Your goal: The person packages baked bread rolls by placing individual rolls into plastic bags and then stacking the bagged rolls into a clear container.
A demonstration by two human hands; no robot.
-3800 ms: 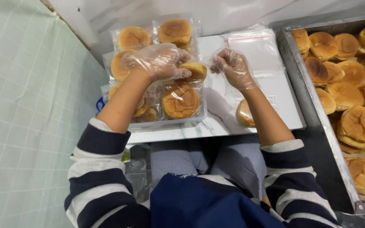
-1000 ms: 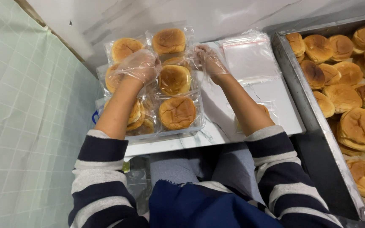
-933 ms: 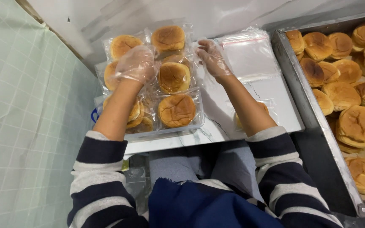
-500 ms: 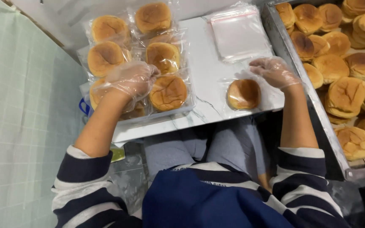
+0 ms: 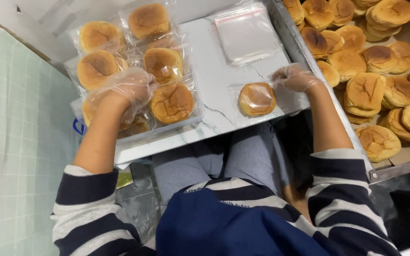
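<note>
Sitting at a white marble-patterned counter [image 5: 217,102], the person is wearing thin, crinkly clear plastic gloves on both hands. The right hand [image 5: 294,77] is pinching the edge of a clear bag [image 5: 262,99] lying flat near the counter's front edge, and a single round, golden-brown bun [image 5: 256,98] is sitting inside it. The left hand [image 5: 128,90] is resting, fingers curled loosely, on top of a pile of bagged buns [image 5: 141,71] at the counter's left side; whether it is gripping any of them I cannot tell. Each bun in that pile is lying in its own glossy see-through bag, and the bags are overlapping one another in a few rows. A flat stack of empty bags [image 5: 246,32] is lying at the back of the counter, between the pile and a metal tray [image 5: 288,35] to the right. That tray is holding many unwrapped buns [image 5: 380,80], smooth-topped and domed, heaped loosely against each other.
</note>
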